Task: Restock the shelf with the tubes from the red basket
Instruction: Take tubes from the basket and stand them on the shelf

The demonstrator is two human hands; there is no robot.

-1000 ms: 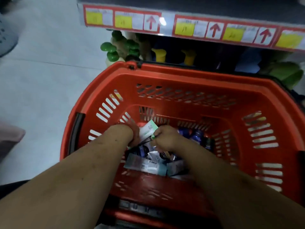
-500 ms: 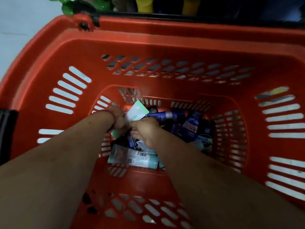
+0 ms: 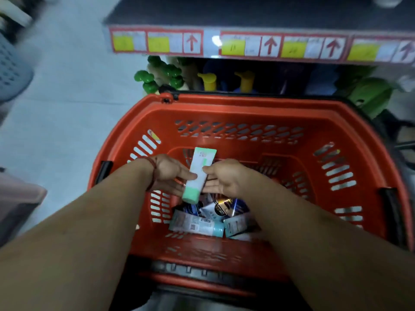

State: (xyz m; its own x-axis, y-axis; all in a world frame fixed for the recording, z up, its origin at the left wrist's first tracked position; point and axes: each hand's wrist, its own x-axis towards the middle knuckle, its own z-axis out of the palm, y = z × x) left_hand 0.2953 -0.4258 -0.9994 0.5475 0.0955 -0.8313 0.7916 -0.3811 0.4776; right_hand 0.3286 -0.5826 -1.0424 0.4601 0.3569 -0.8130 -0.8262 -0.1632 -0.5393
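A white tube with a green cap (image 3: 198, 173) is lifted above the pile inside the red basket (image 3: 247, 111), cap end pointing down towards me. My left hand (image 3: 170, 175) holds it from the left, thumb on its front. My right hand (image 3: 224, 178) pinches it from the right with thumb and fingers. Several more tubes (image 3: 202, 223), white, blue and dark, lie on the basket floor below my hands. The shelf (image 3: 269, 44) runs across the top of the view, its edge lined with yellow price tags and red arrows.
Under the shelf edge stand bottles with green caps (image 3: 157, 75) and yellow pumps (image 3: 208, 80), and green packs (image 3: 370, 95) at the right. A grey basket (image 3: 11, 66) sits on the pale floor at the left. Black handles flank the red basket.
Both hands have risen from the pile with the green-capped tube, which now stands clear of the other tubes. The view has tilted back up, so the shelf edge shows again.
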